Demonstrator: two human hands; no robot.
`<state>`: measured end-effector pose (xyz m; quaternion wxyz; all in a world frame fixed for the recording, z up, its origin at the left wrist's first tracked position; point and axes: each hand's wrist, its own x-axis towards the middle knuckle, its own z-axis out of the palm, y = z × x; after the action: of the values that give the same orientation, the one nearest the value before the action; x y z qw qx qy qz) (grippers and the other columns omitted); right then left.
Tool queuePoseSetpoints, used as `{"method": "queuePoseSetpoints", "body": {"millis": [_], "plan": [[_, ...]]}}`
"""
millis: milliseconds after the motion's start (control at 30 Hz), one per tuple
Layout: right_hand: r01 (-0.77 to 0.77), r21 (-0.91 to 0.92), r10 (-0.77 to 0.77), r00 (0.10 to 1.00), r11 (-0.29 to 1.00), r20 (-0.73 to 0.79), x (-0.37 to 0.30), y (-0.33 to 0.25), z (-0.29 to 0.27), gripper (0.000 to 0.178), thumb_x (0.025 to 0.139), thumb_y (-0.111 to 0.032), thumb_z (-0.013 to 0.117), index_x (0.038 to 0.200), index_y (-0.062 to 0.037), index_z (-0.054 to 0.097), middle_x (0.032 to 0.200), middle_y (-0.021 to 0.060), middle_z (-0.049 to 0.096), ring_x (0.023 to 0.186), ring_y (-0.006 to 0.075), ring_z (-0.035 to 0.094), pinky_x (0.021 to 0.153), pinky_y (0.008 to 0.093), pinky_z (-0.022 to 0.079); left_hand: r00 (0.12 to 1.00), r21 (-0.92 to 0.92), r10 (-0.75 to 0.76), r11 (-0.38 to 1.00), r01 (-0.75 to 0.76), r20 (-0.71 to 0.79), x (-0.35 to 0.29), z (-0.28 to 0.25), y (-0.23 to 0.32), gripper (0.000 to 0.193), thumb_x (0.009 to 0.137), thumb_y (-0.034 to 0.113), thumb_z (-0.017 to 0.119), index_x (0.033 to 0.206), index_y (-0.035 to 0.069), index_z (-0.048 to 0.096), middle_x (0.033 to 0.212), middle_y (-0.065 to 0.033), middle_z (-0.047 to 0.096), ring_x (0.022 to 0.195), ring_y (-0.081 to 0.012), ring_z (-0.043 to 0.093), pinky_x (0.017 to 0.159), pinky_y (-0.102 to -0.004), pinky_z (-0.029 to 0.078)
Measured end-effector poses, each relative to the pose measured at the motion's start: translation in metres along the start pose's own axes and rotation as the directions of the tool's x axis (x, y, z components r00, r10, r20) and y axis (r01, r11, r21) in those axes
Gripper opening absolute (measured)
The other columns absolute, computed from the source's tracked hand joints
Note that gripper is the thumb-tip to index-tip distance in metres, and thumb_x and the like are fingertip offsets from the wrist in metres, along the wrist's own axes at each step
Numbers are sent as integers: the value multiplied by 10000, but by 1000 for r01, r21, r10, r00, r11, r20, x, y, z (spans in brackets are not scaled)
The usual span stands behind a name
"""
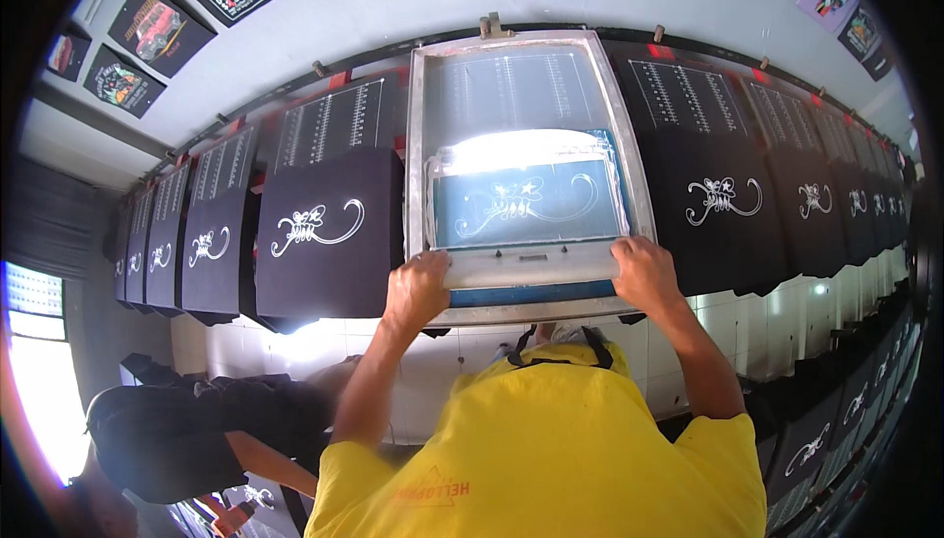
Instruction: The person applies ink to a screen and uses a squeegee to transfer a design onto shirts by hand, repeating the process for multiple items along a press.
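Observation:
A screen printing frame (417,164) lies over one of the black printing boards straight ahead. Within its pale rim is a blue mesh (580,228) that shows a curly line design with a star. Across the near part of the mesh lies a wide, pale squeegee (531,269). My left hand (418,292) is closed around the squeegee's left end, and my right hand (646,274) grips its right end. White ink lines the mesh's edges, with a bright glare at its middle.
Black printed cloth panels (320,243) stand in a row to the left, and more panels (723,218) continue right. Another person (187,430) in dark clothes is at lower left. A rail (364,57) runs behind the boards. More printed panels (808,449) fill the lower right.

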<state>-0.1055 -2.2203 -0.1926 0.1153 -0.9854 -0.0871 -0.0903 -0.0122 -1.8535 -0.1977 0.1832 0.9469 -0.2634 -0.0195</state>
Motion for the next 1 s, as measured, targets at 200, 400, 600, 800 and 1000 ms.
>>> {"method": "queuePoseSetpoints", "body": {"millis": [200, 400, 600, 800, 1000], "plan": [[15, -62, -18, 999, 998, -49, -42, -6, 30, 211, 712, -31, 641, 922, -16, 622, 1021, 133, 665, 992, 300, 639, 810, 384, 541, 978, 39, 119, 993, -114, -174, -34, 27, 14, 357, 670, -85, 587, 1009, 12, 644, 1043, -113, 690, 1012, -303, 667, 870, -393, 564], [-58, 31, 58, 998, 998, 27, -66, -23, 30, 543, 700, -251, 789, 1136, 2, 589, 1228, 163, 567, 1154, 339, 554, 924, 463, 491, 989, 98, 120, 989, -112, -81, -60, 47, 17, 461, 737, -67, 557, 1194, -4, 545, 1279, -155, 567, 1229, -360, 530, 1084, -505, 418], [-75, 98, 69, 996, 992, 65, -80, -24, 39, 819, 690, -477, 820, 1247, 49, 530, 1352, 229, 482, 1273, 406, 457, 1042, 523, 404, 995, 187, 5, 982, -24, 101, -75, 51, 23, 641, 735, -40, 570, 1361, -4, 437, 1450, -137, 426, 1418, -331, 347, 1200, -533, 210], [-107, 272, 115, 993, 956, -14, -75, -9, 16, 599, 839, -337, 733, 1259, 41, 536, 1356, 242, 499, 1264, 418, 476, 1051, 504, 408, 976, -7, -53, 998, 56, 209, -66, 15, 42, 707, 791, 80, 683, 1433, 19, 394, 1490, -149, 399, 1444, -344, 303, 1211, -533, 183], [-366, 331, 444, 873, 870, -202, -71, 50, 36, 345, 939, -96, 574, 1266, 9, 542, 1285, 229, 573, 1178, 417, 556, 995, 453, 463, 880, -212, -390, 916, 341, -270, -54, 53, -33, 471, 954, 197, 583, 1373, -5, 506, 1360, -217, 539, 1298, -393, 491, 1095, -434, 385]]}}
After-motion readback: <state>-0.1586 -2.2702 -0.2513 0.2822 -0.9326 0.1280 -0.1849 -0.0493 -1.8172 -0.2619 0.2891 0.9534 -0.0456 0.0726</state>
